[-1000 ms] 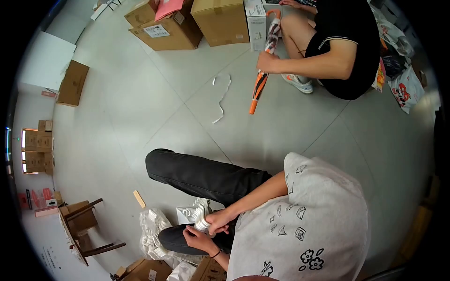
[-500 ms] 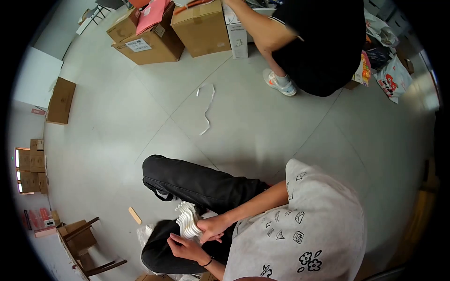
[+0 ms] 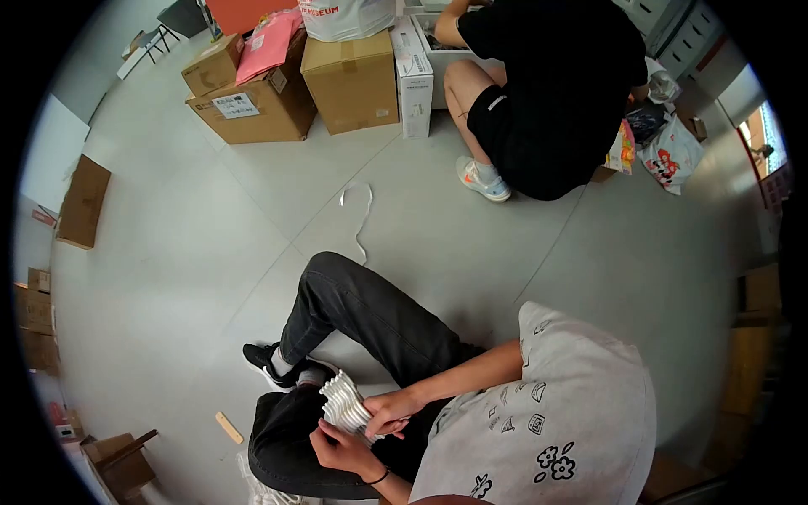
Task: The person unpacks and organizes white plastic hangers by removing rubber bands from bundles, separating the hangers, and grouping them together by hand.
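Note:
A bundle of white, ribbed pieces that look like stacked hangers [image 3: 343, 404] lies over my lap, between my dark-trousered legs. Around its right end my right hand [image 3: 390, 412] is closed, the fingers wrapped over it. My left hand [image 3: 345, 450], with a black band at the wrist, pinches the lower edge of the same bundle, close beside the right one. Part of the bundle is hidden behind the fingers. More white pieces in clear plastic [image 3: 261, 484] rest on the floor below my knee.
A person in black [image 3: 555, 93] crouches at the top by a white container. Cardboard boxes [image 3: 349, 84] and a white bag [image 3: 349, 18] stand beside them. A white strip [image 3: 363, 223] and a flat wooden piece [image 3: 229, 427] lie on the floor. Plastic bags [image 3: 673, 156] are at upper right.
The view has shifted. My near foot has come into sight and the raised knee stands higher. The other person has turned toward the container, and the orange umbrella they held is out of view.

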Demonstrator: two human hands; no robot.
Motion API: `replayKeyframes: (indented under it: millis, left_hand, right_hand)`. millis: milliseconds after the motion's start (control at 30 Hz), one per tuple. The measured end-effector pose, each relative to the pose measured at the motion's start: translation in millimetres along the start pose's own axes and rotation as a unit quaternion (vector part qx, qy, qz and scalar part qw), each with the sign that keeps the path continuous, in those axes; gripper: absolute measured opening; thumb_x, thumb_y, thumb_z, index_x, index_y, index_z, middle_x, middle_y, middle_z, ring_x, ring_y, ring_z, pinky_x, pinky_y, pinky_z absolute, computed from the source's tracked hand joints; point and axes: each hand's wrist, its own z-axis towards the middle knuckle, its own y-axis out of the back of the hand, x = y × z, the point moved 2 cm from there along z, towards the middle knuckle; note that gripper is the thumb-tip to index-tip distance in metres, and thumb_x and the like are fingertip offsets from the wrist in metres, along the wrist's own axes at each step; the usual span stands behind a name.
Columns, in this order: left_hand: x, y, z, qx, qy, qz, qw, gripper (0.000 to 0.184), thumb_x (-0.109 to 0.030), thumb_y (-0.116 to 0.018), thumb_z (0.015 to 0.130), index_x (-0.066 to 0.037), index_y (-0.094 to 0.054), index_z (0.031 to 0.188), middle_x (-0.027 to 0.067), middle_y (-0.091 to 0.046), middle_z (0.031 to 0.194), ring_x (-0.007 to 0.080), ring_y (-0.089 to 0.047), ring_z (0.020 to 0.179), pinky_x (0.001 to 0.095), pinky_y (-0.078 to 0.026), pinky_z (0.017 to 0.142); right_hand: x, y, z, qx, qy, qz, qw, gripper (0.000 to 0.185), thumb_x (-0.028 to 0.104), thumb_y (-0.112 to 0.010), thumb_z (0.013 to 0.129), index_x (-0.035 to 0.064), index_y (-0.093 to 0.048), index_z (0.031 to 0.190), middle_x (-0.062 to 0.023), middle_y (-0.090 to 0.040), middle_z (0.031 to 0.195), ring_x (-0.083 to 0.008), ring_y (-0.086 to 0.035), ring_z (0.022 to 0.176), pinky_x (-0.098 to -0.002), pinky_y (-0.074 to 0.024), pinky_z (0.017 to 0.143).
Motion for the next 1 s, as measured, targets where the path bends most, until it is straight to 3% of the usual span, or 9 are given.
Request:
replayKeyframes:
  millis: [133,433,600,633,700,733,867,933,1000]
  left_hand:
    - [-1,-14,25,0.020,-0.018,-0.040,0.999,0.032,-0.013,-0.062,0.103,0.004,-0.054,0.077,0.0119,-0.048,0.064,0.0211,-0.041,0.055,0.0351,-0.037,0.052]
    - [-9,-42,73,0.128,-0.082,-0.087,0.985,0.027,-0.008,-0.062,0.101,0.003,-0.053,0.078,0.0134,-0.048,0.064,0.0245,-0.043,0.053,0.0364,-0.036,0.051]
    - [-16,-40,83,0.141,-0.086,-0.107,0.980,0.031,-0.008,-0.061,0.101,0.004,-0.048,0.076,0.0184,-0.043,0.070,0.0346,-0.044,0.060,0.0421,-0.040,0.058]
    - [-9,-40,81,0.145,-0.078,-0.119,0.979,0.027,-0.010,-0.059,0.102,0.005,-0.054,0.080,0.0195,-0.050,0.074,0.0347,-0.048,0.063,0.0415,-0.043,0.061]
    - [9,-52,75,0.124,0.006,-0.159,0.979,0.022,-0.010,-0.056,0.105,0.008,-0.064,0.095,0.0178,-0.064,0.081,0.0235,-0.058,0.072,0.0373,-0.049,0.069]
    - [1,-59,75,0.156,-0.011,-0.188,0.970,0.022,-0.010,-0.056,0.105,0.008,-0.064,0.095,0.0178,-0.064,0.081,0.0235,-0.058,0.072,0.0373,-0.049,0.069]
    - [-8,-38,90,0.085,-0.046,-0.080,0.992,0.029,-0.019,-0.058,0.105,0.001,-0.071,0.088,0.0171,-0.069,0.079,0.0318,-0.065,0.070,0.0417,-0.053,0.065]
    - [-9,-40,89,0.056,-0.091,-0.069,0.992,0.027,-0.010,-0.061,0.101,0.002,-0.064,0.077,0.0200,-0.061,0.069,0.0365,-0.056,0.061,0.0439,-0.046,0.058]
    - [14,-46,79,0.048,-0.085,-0.075,0.992,0.034,-0.017,-0.064,0.102,0.001,-0.061,0.073,0.0175,-0.057,0.063,0.0306,-0.050,0.055,0.0425,-0.043,0.052]
  right_hand:
    - [23,5,4,-0.018,-0.016,0.050,0.998,0.043,0.023,-0.059,0.098,0.0132,-0.048,0.058,0.0021,-0.043,0.046,-0.0078,-0.041,0.036,-0.0295,-0.0509,0.047]
    - [51,13,6,-0.132,0.035,-0.005,0.991,0.047,0.025,-0.056,0.099,0.0126,-0.048,0.054,0.0017,-0.042,0.047,-0.0092,-0.043,0.041,-0.0321,-0.0536,0.053]
    - [48,9,13,-0.146,0.046,0.007,0.988,0.046,0.024,-0.057,0.099,0.0145,-0.046,0.056,0.0020,-0.041,0.047,-0.0088,-0.041,0.039,-0.0326,-0.0520,0.052]
    - [46,11,15,-0.145,0.037,0.012,0.989,0.049,0.025,-0.056,0.099,0.0150,-0.044,0.053,0.0016,-0.041,0.047,-0.0096,-0.041,0.039,-0.0336,-0.0523,0.052]
    - [42,13,26,-0.137,0.048,0.035,0.989,0.049,0.025,-0.056,0.098,0.0151,-0.044,0.051,0.0013,-0.040,0.046,-0.0103,-0.039,0.037,-0.0340,-0.0515,0.051]
    - [38,14,34,-0.142,0.060,0.038,0.987,0.049,0.024,-0.056,0.098,0.0156,-0.043,0.051,0.0015,-0.039,0.047,-0.0106,-0.037,0.039,-0.0354,-0.0516,0.053]
    - [31,15,48,-0.159,0.083,0.062,0.982,0.048,0.022,-0.055,0.097,0.0161,-0.041,0.052,0.0021,-0.036,0.048,-0.0110,-0.033,0.040,-0.0384,-0.0518,0.056]
    - [21,20,49,-0.152,0.089,0.060,0.983,0.047,0.023,-0.055,0.097,0.0161,-0.041,0.052,0.0020,-0.036,0.049,-0.0110,-0.034,0.040,-0.0387,-0.0518,0.056]
    - [18,18,45,-0.143,0.095,0.058,0.983,0.046,0.023,-0.055,0.096,0.0161,-0.041,0.053,0.0019,-0.037,0.049,-0.0111,-0.034,0.040,-0.0389,-0.0518,0.056]
